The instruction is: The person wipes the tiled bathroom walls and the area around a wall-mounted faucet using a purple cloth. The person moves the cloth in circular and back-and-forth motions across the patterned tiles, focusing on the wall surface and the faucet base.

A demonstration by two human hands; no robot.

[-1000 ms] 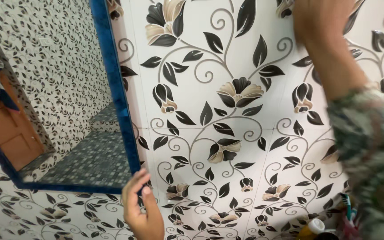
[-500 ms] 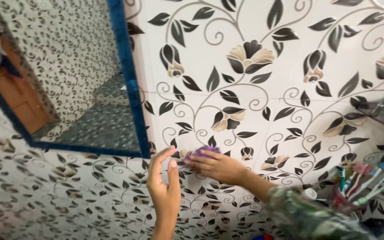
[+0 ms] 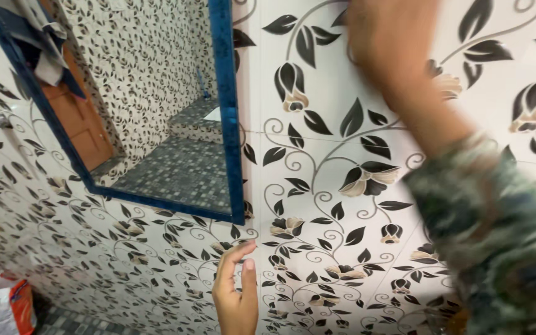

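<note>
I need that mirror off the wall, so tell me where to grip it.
Grip the blue-framed mirror by its right upright edge and bottom edge, coming from the lower right. That corner is bare and close to the left hand; the right hand is beside the top.

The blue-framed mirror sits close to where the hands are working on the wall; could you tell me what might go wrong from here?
The right hand is blurred, raised high against the tiled wall beside the blue-framed mirror; a wide stroke might knock its frame. The left hand hovers just below the mirror's corner and could catch it.
</note>
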